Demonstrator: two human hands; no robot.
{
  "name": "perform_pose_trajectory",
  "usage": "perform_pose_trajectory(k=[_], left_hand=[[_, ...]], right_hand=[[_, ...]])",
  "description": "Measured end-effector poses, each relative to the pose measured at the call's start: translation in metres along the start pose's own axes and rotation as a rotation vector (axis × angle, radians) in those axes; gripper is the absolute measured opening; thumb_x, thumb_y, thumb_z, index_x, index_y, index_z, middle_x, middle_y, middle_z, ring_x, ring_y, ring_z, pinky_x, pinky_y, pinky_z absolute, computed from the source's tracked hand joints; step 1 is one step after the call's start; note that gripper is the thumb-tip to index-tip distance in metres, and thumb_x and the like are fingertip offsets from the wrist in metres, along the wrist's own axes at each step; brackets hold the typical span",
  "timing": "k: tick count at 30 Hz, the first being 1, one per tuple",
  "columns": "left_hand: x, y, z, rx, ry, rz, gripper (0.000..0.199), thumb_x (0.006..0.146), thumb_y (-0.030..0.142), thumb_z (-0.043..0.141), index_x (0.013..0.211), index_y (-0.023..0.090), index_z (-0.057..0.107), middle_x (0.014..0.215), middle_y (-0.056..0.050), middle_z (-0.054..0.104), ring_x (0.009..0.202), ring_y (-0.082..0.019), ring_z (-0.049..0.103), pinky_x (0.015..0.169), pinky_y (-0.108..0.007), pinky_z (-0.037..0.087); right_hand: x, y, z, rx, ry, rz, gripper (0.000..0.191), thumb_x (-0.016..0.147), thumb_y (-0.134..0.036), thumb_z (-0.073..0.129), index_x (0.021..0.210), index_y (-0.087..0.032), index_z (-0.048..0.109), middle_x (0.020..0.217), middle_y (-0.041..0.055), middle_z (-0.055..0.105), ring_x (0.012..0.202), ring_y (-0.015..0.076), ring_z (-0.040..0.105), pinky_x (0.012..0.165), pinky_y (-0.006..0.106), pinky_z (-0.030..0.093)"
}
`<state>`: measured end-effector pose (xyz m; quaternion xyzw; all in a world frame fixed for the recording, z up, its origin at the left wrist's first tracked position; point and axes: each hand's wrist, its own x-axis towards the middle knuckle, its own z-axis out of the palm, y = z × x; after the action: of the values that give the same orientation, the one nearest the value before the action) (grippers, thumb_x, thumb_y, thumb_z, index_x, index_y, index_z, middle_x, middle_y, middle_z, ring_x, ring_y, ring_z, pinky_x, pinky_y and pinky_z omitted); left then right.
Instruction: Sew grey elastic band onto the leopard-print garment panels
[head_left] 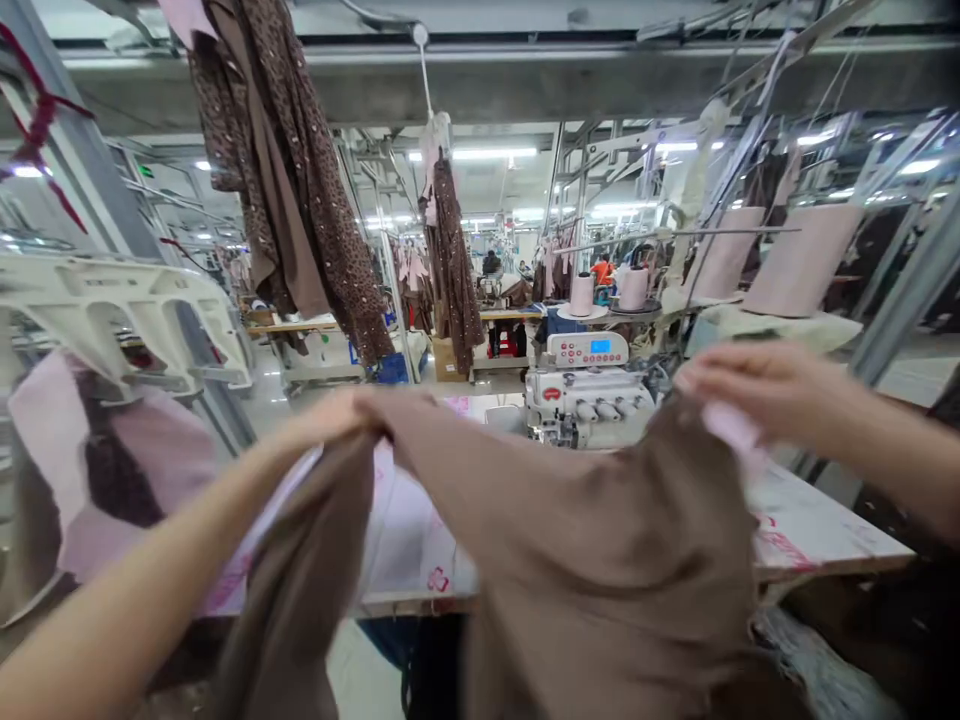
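A brown cloth point(555, 530) is stretched between my two hands above the front of a work table. My left hand point(341, 415) is closed on its upper left part, and folds hang below that hand. On the other side, my right hand point(731, 385) pinches the upper right corner, with a bit of pink cloth point(735, 430) just under the fingers. Both hands are somewhat blurred. Behind the cloth stands a white sewing machine point(589, 400) with a small blue display; the cloth hides its lower part.
The white table top point(817, 530) has pink markings. Large pink thread cones point(802, 260) stand at the right. Brown patterned garments point(300, 180) hang at the upper left, above a white hanger frame point(127, 310) holding pink and brown pieces. Metal posts rise on both sides.
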<state>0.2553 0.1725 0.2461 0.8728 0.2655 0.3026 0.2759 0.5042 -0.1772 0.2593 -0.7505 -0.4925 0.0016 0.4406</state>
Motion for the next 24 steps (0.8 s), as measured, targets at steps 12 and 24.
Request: perform_pose_trajectory(k=[12, 24], left_hand=[[-0.132, -0.033, 0.158, 0.024, -0.274, 0.245, 0.028, 0.073, 0.03, 0.06, 0.097, 0.018, 0.054, 0.096, -0.008, 0.058, 0.088, -0.022, 0.055, 0.076, -0.034, 0.046], [-0.119, -0.071, 0.119, 0.169, 0.134, 0.131, 0.028, 0.083, 0.027, 0.039, 0.094, 0.024, 0.064, 0.093, -0.004, 0.067, 0.087, -0.023, 0.06, 0.078, -0.034, 0.044]], right_hand=[[-0.045, 0.058, 0.239, -0.145, 0.079, -0.523, 0.025, 0.092, -0.024, 0.039, 0.092, -0.016, 0.062, 0.077, 0.0069, 0.062, 0.067, 0.0144, 0.059, 0.058, 0.023, 0.044], [-0.047, 0.042, 0.231, 0.287, -0.604, -0.05, 0.031, 0.083, -0.04, 0.054, 0.064, -0.015, 0.052, 0.058, -0.0015, 0.049, 0.051, 0.0092, 0.044, 0.045, 0.021, 0.032]])
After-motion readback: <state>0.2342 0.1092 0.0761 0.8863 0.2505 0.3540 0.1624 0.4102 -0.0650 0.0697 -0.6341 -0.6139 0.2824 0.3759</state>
